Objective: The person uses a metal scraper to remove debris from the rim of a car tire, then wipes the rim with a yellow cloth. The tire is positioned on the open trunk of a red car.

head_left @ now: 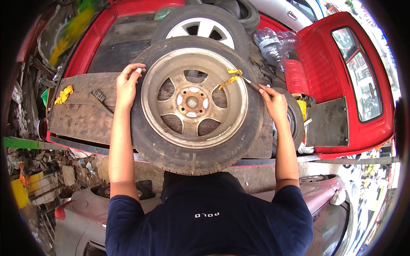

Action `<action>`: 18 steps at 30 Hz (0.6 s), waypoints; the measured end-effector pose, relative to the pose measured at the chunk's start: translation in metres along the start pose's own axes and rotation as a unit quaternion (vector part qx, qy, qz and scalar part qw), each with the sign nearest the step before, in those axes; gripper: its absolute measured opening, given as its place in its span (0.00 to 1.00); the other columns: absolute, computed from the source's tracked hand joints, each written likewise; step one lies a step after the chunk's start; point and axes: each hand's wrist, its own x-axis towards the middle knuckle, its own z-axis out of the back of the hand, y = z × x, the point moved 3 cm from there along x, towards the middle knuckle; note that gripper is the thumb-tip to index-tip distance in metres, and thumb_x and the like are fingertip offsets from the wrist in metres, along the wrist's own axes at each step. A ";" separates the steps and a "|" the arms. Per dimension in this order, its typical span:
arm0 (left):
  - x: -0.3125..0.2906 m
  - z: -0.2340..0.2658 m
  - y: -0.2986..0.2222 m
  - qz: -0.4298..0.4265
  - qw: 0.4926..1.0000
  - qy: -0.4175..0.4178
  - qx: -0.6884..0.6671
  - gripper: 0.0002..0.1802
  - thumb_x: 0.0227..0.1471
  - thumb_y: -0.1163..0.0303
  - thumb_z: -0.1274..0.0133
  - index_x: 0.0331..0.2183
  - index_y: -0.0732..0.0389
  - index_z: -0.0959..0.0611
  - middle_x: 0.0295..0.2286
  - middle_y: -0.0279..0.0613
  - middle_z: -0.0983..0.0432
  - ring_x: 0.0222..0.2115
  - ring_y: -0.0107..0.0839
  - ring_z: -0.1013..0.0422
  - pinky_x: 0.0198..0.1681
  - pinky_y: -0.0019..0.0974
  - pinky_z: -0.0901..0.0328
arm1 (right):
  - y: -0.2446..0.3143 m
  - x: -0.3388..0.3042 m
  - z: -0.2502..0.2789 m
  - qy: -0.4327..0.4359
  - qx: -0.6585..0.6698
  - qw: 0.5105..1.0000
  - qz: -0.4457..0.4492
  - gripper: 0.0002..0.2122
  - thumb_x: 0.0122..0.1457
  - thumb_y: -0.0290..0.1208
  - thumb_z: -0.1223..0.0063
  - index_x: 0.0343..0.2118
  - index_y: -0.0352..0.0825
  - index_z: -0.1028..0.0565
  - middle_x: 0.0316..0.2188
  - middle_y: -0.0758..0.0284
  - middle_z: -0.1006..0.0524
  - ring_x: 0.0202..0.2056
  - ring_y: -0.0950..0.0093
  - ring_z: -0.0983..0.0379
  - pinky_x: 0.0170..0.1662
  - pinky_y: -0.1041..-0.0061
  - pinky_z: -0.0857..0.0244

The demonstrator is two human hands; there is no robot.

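A tyre on a silver-grey, rust-marked alloy rim (174, 135) lies face up in front of me. My right hand (275, 104) grips the handle of a thin screwdriver-like tool (250, 83) at the tyre's right side; the tool's exact kind is unclear. A yellow strip (230, 81) hangs at the tool's tip, over the rim's right edge. At the upper left sidewall is my left hand (126, 85), its fingers curled and thumb drawn against the index finger. Whatever lies between those fingertips, if anything, is too small to make out.
A wire brush (99, 99) and crumpled yellow material (64, 94) lie on wooden boards (81, 121) to the left. Another wheel (171, 21) is behind the tyre. Clear plastic bottles (271, 45) sit right, inside the red truck bed (320, 55). A car (85, 209) stands below.
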 end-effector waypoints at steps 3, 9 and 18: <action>0.001 -0.001 -0.001 -0.002 1.000 0.002 0.001 0.12 0.61 0.70 0.48 0.44 0.61 0.15 0.37 0.34 0.18 0.35 0.20 0.31 0.37 0.25 0.39 | 0.003 0.012 -0.012 -0.020 0.020 0.999 0.017 0.14 0.63 0.49 0.44 0.47 0.54 0.16 0.38 0.61 0.16 0.40 0.60 0.18 0.44 0.65 0.26; 0.001 -0.001 -0.002 0.012 1.000 -0.005 0.007 0.12 0.61 0.71 0.49 0.43 0.62 0.15 0.37 0.35 0.18 0.35 0.20 0.31 0.37 0.25 0.39 | 0.025 0.052 -0.038 -0.029 0.015 0.999 0.033 0.13 0.63 0.49 0.44 0.47 0.54 0.16 0.38 0.59 0.16 0.41 0.58 0.19 0.44 0.64 0.26; 0.003 0.000 -0.002 -0.003 1.000 0.002 -0.006 0.12 0.60 0.70 0.47 0.43 0.59 0.14 0.37 0.31 0.18 0.34 0.18 0.32 0.36 0.25 0.39 | -0.004 0.014 -0.008 -0.008 0.038 0.999 -0.003 0.14 0.63 0.49 0.44 0.47 0.53 0.16 0.40 0.64 0.16 0.43 0.62 0.18 0.47 0.66 0.27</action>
